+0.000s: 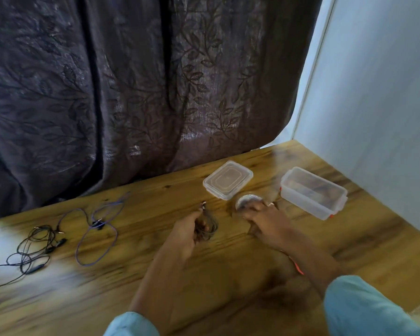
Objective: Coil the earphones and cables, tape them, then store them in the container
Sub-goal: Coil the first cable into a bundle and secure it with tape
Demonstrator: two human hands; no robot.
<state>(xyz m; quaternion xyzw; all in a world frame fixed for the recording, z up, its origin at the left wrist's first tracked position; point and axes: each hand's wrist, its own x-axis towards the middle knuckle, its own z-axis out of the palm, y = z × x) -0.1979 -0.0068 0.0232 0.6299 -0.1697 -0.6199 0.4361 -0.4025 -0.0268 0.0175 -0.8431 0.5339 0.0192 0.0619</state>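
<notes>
At the far left of the glossy, wood-grain table (141, 270), a thin black pair of earphones (32, 248) lies loose and tangled, one strand trailing off toward the table's left edge. Just to its right, a purple cable (95, 235) sprawls in open loops, uncoiled, with a small dark piece partway along it. A dark brown curtain with a leaf pattern (131, 81) hangs behind the table's far edge. Near the middle, the left hand (187, 230) comes out of a light blue sleeve (129, 324), and its curled fingers hold a small coil of dark cable (209, 226), with a metal plug end sticking up above the fingertips. To the right of the coil, a clear rectangular plastic lid (227, 179) lies flat on the table. Just in front of it sits a roll of clear tape (247, 200). The right hand (264, 219), with a ring on one finger, reaches onto the near side of that roll. Its fingers lie over the rim, but the blur hides whether they actually grasp it, so I cannot tell. Farther right, a clear rectangular plastic container with red side clips (313, 192) stands open, apart from the lid and from both loose cables. A pale wall (374, 93) borders the table on the right.
</notes>
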